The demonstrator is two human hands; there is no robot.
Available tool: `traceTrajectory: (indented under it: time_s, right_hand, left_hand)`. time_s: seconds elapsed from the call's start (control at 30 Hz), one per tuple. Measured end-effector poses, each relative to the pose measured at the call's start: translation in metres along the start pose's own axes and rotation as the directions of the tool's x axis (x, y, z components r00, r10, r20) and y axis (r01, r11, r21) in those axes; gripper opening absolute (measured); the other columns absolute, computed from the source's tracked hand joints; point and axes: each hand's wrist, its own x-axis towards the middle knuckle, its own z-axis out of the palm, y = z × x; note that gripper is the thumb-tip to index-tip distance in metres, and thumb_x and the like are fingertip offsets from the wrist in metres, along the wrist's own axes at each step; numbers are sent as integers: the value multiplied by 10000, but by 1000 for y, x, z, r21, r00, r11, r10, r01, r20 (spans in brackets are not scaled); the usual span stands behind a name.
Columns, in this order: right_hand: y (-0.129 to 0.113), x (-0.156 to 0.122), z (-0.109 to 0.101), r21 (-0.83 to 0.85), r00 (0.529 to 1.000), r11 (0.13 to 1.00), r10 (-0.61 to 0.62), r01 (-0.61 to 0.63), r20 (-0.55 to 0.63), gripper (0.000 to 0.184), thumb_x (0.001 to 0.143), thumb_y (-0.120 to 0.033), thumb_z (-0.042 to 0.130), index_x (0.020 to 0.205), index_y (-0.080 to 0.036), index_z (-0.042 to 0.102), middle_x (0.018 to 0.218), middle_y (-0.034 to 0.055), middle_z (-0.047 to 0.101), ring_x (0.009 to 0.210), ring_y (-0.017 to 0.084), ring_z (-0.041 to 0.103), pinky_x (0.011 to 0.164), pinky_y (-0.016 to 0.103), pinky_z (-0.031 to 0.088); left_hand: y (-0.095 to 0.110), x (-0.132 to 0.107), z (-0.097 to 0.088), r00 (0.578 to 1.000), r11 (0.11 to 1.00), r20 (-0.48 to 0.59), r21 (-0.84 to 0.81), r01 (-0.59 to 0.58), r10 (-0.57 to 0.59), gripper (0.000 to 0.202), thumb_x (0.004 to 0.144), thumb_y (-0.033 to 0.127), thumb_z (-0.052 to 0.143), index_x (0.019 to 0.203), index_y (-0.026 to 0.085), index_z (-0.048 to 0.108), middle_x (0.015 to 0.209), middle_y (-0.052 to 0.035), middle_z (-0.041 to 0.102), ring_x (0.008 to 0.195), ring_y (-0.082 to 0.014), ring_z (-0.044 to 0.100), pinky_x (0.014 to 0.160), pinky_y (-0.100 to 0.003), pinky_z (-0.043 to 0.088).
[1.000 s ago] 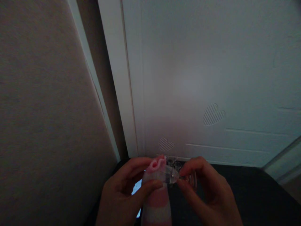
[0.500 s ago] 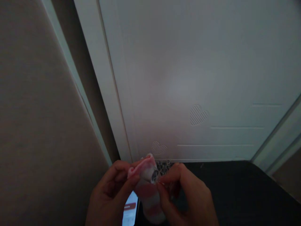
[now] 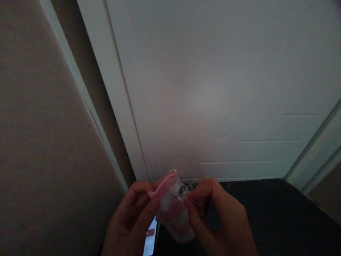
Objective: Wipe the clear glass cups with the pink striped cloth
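Note:
A small pink-and-white striped sock (image 3: 174,210) hangs between my two hands, its cuff end up and its rounded end low. My left hand (image 3: 133,215) is closed on the pink cuff, thumb in front and fingers behind. My right hand (image 3: 220,215) has thumb and forefinger pinched together at the sock's right edge. Right at those fingertips sits a crinkled, see-through, shiny bit (image 3: 182,192) with a dark patch, like clear plastic. It is too dim to tell whether it is attached to the sock. Something reddish shows faintly behind the right fingers.
A phone (image 3: 150,239) with a lit screen lies below my left hand, partly covered. Beneath is a dark surface (image 3: 261,213). A white panel with heart patterns (image 3: 202,96) rises behind it, and a brownish wall (image 3: 48,142) stands at the left.
Both hands and the sock have shifted slightly to the right. The sock's lower end has swung right and up a little. Both grips look the same.

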Motion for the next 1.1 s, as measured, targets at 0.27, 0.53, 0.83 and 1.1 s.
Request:
traceTrajectory:
  time_s: [0.27, 0.53, 0.83, 1.1]
  right_hand:
    - [0, 2, -9, 106, 997, 994, -41, 34, 66, 157, 772, -74, 556, 763, -228, 533, 630, -44, 554, 550, 115, 562, 517, 221, 451]
    - [1, 3, -13, 86, 992, 992, -97, 90, 85, 190, 781, -47, 562, 807, -234, 540, 667, -44, 579, 584, 115, 576, 546, 219, 461]
    - [8, 4, -16, 82, 984, 989, -132, 122, 123, 217, 786, -23, 550, 821, -236, 529, 691, -49, 577, 611, 108, 584, 568, 214, 464]
    - [8, 4, -16, 73, 973, 982, -180, 171, 143, 193, 799, -45, 582, 834, -231, 539, 714, -45, 595, 632, 101, 590, 584, 205, 457]
  left_hand:
    - [-6, 10, -6, 976, 928, 170, -323, 184, -134, 231, 699, 409, 780, 671, 231, 637, 563, 45, 637, 429, -115, 553, 422, -205, 482]
    - [11, 1, 7, 996, 950, 51, -300, 87, -75, 310, 557, 240, 851, 843, 284, 739, 904, -4, 780, 929, -252, 722, 758, -262, 578]
    - [-5, 7, -6, 980, 942, 166, -297, 158, -112, 125, 682, 367, 776, 664, 251, 733, 1114, -18, 743, 840, -260, 733, 539, -257, 582]
    - [13, 0, 7, 988, 957, 93, -253, 143, -123, 295, 536, 288, 855, 807, 295, 740, 999, 17, 783, 982, -261, 715, 761, -251, 580]
